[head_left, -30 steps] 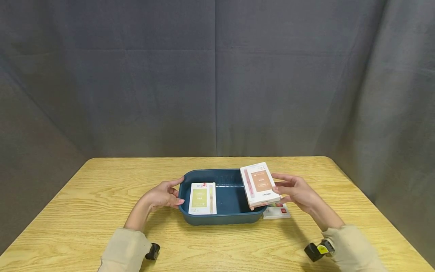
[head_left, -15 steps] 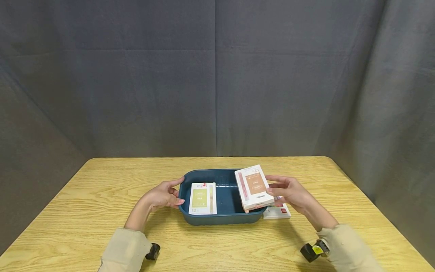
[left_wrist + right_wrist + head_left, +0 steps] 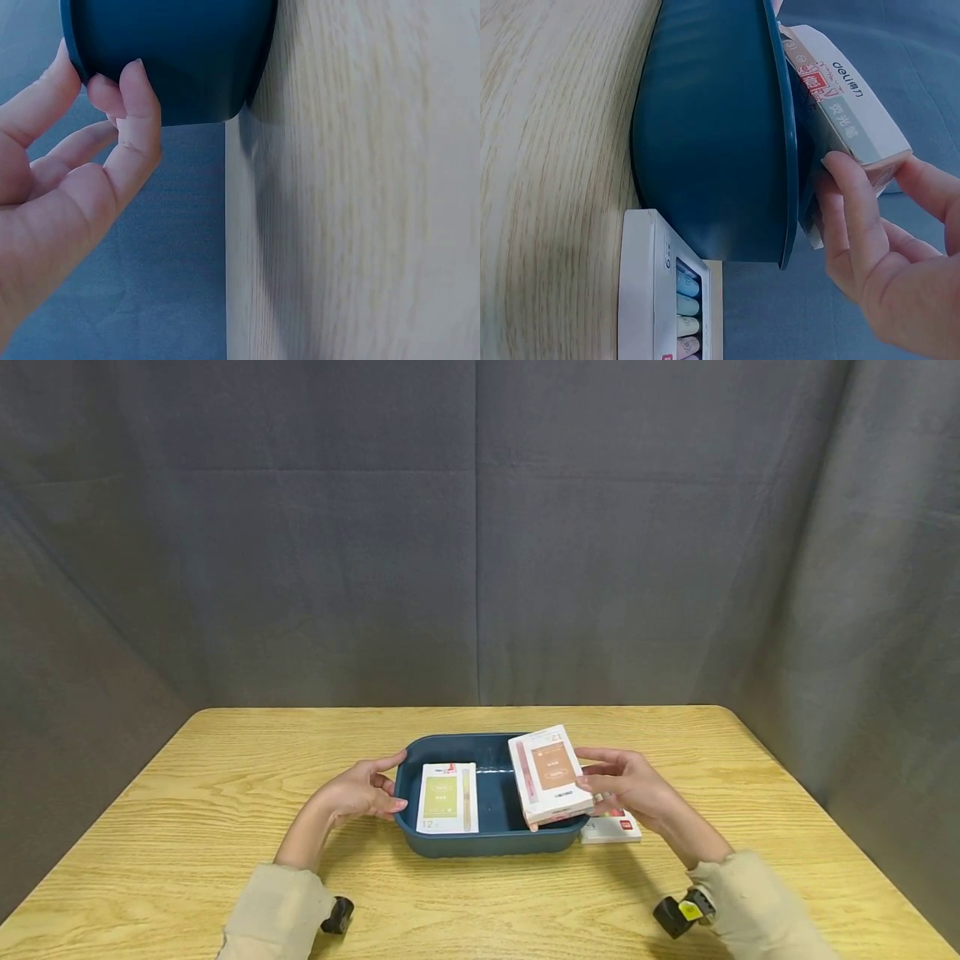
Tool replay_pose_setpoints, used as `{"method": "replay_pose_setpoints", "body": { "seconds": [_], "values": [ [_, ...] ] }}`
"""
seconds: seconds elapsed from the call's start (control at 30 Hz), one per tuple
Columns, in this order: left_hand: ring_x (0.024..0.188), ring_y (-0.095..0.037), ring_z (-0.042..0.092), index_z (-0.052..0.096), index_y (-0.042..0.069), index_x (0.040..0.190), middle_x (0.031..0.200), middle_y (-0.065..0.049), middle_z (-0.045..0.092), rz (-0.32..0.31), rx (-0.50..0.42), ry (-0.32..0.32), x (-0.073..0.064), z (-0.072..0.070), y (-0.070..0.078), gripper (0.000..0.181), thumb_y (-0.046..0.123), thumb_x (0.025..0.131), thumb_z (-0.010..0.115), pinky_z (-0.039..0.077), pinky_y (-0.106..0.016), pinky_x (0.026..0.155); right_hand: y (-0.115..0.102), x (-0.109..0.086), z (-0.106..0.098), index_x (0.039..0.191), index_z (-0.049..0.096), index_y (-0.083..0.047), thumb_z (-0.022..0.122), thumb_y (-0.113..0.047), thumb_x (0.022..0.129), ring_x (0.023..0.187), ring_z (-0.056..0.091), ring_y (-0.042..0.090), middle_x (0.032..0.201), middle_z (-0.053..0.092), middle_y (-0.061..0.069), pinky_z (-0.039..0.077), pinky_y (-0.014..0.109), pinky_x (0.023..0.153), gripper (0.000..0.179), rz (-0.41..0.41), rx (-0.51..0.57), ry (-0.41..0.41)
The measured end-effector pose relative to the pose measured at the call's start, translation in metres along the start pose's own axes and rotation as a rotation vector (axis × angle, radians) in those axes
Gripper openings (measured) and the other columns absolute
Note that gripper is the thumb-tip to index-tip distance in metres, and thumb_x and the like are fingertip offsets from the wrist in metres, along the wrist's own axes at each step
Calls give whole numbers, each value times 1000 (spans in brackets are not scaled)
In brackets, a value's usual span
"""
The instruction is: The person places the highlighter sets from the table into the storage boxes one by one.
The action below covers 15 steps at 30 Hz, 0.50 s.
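A dark blue plastic bin (image 3: 487, 843) sits on the table. At its left end my left hand (image 3: 367, 789) grips the rim, thumb and fingertips on the wall (image 3: 172, 45). My right hand (image 3: 630, 789) holds a white highlighter box (image 3: 551, 772) with an orange panel, tilted over the bin's right half. In the right wrist view, fingers and thumb pinch that highlighter box (image 3: 847, 105) by its end, close over the rim. Inside the bin, on the left, lies another white box (image 3: 447, 797) with a yellow-green panel.
Right of the bin, partly behind my right hand, a flat white box (image 3: 611, 832) lies on the wooden table (image 3: 480, 910). Its window shows pastel highlighters (image 3: 688, 304). A grey curtain (image 3: 480, 568) stands behind the table and along the sides.
My right hand has moved left with the highlighter box, carrying it farther over the bin. My left hand, the bin and the other boxes have stayed in place.
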<state>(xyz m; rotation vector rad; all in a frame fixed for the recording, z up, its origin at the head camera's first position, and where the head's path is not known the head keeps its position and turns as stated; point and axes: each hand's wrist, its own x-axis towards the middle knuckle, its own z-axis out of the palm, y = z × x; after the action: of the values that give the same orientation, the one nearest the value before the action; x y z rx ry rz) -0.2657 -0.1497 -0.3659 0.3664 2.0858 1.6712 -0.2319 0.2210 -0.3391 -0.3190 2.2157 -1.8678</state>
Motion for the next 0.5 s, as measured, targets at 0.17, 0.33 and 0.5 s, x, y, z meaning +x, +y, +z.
{"method": "replay_pose_setpoints", "body": {
  "seconds": [0.17, 0.33, 0.5],
  "values": [
    [60, -14, 44, 14, -2, 141, 72, -7, 39, -4, 1, 1, 1, 0, 0, 80, -11, 77, 62, 50, -39, 70, 0, 1, 3, 130, 32, 15, 61, -1, 82, 76, 59, 19, 104, 50, 23, 52, 30, 58, 58, 4, 14, -6],
    [59, -13, 44, 14, -1, 141, 73, -7, 39, -11, -3, 4, 2, 1, 0, 81, -11, 77, 62, 50, -37, 69, 0, 3, 5, 130, 31, 15, 60, -1, 83, 77, 60, 20, 103, 51, 23, 52, 29, 57, 58, 15, 26, -4],
    [60, -14, 45, 14, -1, 141, 73, -7, 39, -10, -2, 1, 2, 1, 0, 80, -10, 77, 62, 50, -36, 68, 1, 4, 7, 130, 31, 14, 57, -1, 85, 77, 59, 21, 97, 53, 19, 52, 30, 58, 55, 41, 42, 3]
  ]
}}
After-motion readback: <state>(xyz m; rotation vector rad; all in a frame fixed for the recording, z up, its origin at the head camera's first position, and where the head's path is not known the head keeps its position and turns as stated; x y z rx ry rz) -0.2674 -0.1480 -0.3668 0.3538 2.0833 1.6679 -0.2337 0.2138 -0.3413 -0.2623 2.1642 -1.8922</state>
